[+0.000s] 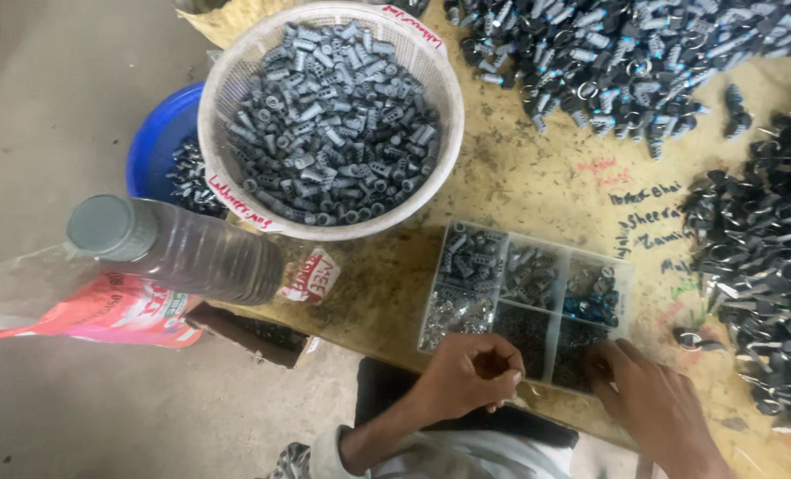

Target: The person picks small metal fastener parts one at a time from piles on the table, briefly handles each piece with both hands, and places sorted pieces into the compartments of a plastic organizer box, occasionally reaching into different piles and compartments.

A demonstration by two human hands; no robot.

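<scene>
Worn yellowish worktable (pixel 537 191) with scribbled markings. Directly on it: white basket (pixel 236 89) of grey parts upper centre, clear compartment tray (pixel 628 275) lower centre, loose dark part piles (pixel 759 257) upper right and right edge.

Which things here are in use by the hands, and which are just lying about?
In use:
- left hand, fingers curled, at the divided tray's near edge
- right hand, fingertips in a near compartment
- divided tray of small parts

Lying about:
- white basket of grey parts
- blue bowl
- bottle
- dark piles of parts
</scene>
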